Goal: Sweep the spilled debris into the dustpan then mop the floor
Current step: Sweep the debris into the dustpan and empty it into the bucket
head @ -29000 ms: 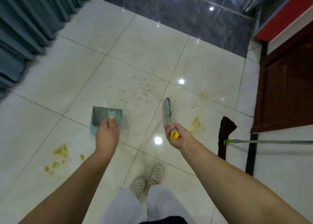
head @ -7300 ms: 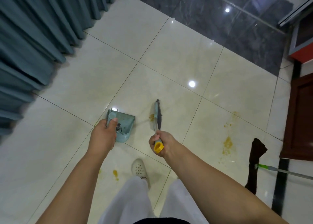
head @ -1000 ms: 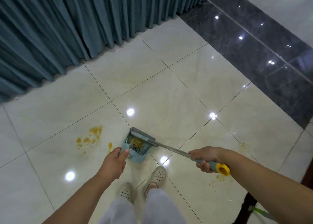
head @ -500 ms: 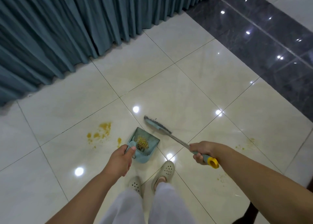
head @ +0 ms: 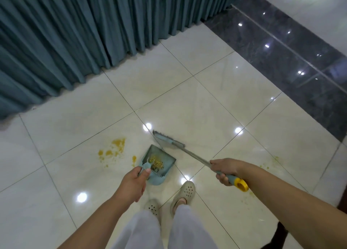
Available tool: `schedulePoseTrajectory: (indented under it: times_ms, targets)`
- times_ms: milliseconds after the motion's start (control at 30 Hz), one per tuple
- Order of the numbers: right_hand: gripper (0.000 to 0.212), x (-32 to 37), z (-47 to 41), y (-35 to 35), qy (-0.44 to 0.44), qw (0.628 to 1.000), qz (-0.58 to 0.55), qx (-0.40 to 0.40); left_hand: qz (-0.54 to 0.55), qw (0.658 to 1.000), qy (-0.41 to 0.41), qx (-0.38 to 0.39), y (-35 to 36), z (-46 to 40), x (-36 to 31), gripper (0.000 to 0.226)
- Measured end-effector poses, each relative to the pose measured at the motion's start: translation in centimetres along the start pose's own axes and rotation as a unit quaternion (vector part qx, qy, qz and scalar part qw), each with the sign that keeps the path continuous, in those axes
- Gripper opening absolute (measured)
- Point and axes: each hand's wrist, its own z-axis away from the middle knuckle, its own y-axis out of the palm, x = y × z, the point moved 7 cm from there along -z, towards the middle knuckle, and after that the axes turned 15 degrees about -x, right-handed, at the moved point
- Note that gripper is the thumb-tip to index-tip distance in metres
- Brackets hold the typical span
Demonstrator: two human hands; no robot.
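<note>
Left hand (head: 131, 183): the dustpan's short handle is pinched between the thumb and curled fingers, at the pan's near end.
Right hand (head: 224, 168): the fingers are wrapped round the broom's grey grip, just ahead of its yellow end cap.
Dustpan (head: 159, 163): a pale teal pan is held low over the cream floor tiles, its open mouth turned away from the person; whether it touches the floor cannot be told.
Debris (head: 157, 163): a small heap of yellow-brown bits is seen inside the pan, near its comb-toothed back edge.
Broom (head: 187, 152): the metal shaft is slanted from the right hand up and left to a teal head (head: 165, 138), which is set just beyond the pan's mouth and apart from it.
Stains (head: 114, 149): yellow smears are left on the tile just left of the pan; fainter specks are seen on the tiles under the right forearm.
Feet: two perforated beige clogs (head: 185, 192) are placed just behind the pan.
Curtain (head: 84, 32): teal pleats are hung to the floor on the far left.
</note>
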Motion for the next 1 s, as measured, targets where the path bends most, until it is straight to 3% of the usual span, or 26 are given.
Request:
schedulePoseTrajectory:
  times_ms: [133, 333, 633, 900, 1000]
  targets:
    - [0.034, 4.1, -1.9, 3.1, -0.032, 0.999, 0.012, -0.022, 0.013, 1.0, -0.012, 0.001, -1.1, 0.6, 1.0, 0.029]
    - [0.015, 6.3, -3.8, 8.2, 0.006, 0.999, 0.035, -0.022, 0.028, 0.999, -0.019, 0.001, -2.0, 1.0, 2.5, 0.029]
    - [0.037, -2.2, -2.4, 6.3, 0.022, 0.992, 0.108, -0.055, 0.014, 0.999, -0.027, 0.015, -0.6, 1.0, 3.8, 0.031]
    - [0.053, -7.0, 3.1, 2.1, 0.057, 0.996, 0.059, 0.018, -0.002, 1.0, -0.014, 0.022, -0.1, 1.1, 3.6, 0.029]
    - [0.046, -7.5, 4.1, 0.9, 0.047, 0.998, 0.036, 0.021, 0.001, 1.0, -0.009, 0.02, -0.1, 1.5, 3.5, 0.028]
